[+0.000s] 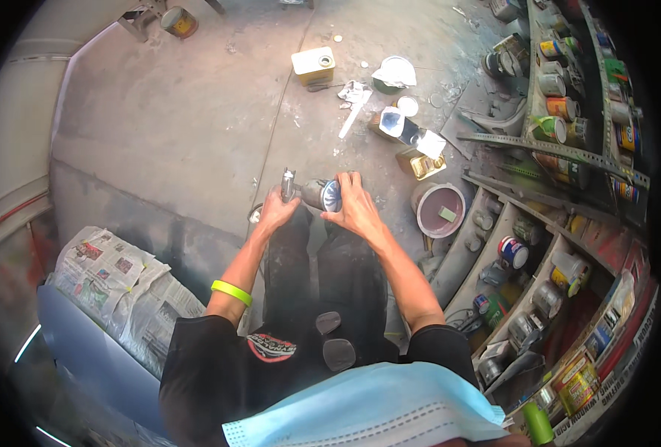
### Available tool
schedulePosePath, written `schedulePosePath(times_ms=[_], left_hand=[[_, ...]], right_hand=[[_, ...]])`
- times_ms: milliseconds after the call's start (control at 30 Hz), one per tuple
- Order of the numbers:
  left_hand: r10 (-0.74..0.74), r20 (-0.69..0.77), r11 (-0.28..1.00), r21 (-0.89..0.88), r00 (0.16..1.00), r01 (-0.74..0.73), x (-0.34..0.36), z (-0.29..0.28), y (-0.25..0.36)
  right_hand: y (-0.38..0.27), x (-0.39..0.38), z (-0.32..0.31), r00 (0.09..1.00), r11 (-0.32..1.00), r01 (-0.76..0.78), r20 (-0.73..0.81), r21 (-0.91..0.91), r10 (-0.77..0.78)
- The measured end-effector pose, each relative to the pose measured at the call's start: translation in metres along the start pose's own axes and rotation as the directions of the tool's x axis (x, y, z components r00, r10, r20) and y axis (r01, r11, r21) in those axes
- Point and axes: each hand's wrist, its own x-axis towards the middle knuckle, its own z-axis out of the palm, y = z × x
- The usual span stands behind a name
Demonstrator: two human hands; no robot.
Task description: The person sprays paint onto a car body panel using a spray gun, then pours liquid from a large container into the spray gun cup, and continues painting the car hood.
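Observation:
My left hand (277, 210) is closed on a metal spray gun (288, 182), held upright over my legs, with a yellow-green band on that wrist. Just right of it, my right hand (356, 205) has its fingers wrapped round the rim of the gun's cup (317, 194), whose round end shows blue and white ribbed markings. The cup lies on its side in my grip. Sunglasses (338, 354) hang on my dark shirt, above a light blue mask (360, 406) at the bottom of the view.
A bucket (434, 195) of murky liquid stands right of my hands. Tins (312, 71), a white-topped bucket (394, 73) and scraps lie on the floor ahead. Shelves (569, 153) of cans line the right. A newspaper-covered blue panel (73, 339) is at lower left.

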Motion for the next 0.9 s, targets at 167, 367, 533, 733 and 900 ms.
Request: schedulePosePath(times_ms=[167,367,533,733,900], left_hand=[[-0.141,0.061,0.99,-0.013,0.988,0.142,0.092,0.016,-0.019],[-0.167,-0.034,0.974,-0.158,0.985,0.159,0.203,0.049,-0.083],[-0.131,-0.03,0.957,-0.263,0.991,0.119,0.251,0.042,-0.097],[-0.156,0.094,0.884,-0.43,0.983,0.182,0.269,0.038,-0.085],[-0.008,0.15,0.696,-0.709,0.989,0.113,0.316,0.063,-0.101]], right_hand=[[0.064,0.089,0.035,1.0,0.999,0.018,-0.009,-0.05,-0.018],[0.146,0.236,0.054,0.946,0.965,0.245,-0.243,0.096,-0.216],[0.199,0.418,0.077,0.848,0.928,0.289,-0.387,-0.233,-0.361],[0.241,0.543,0.115,0.85,0.794,0.141,-0.339,-0.592,-0.404],[0.264,0.505,0.109,0.717,0.688,0.303,-0.318,-0.659,-0.62]])
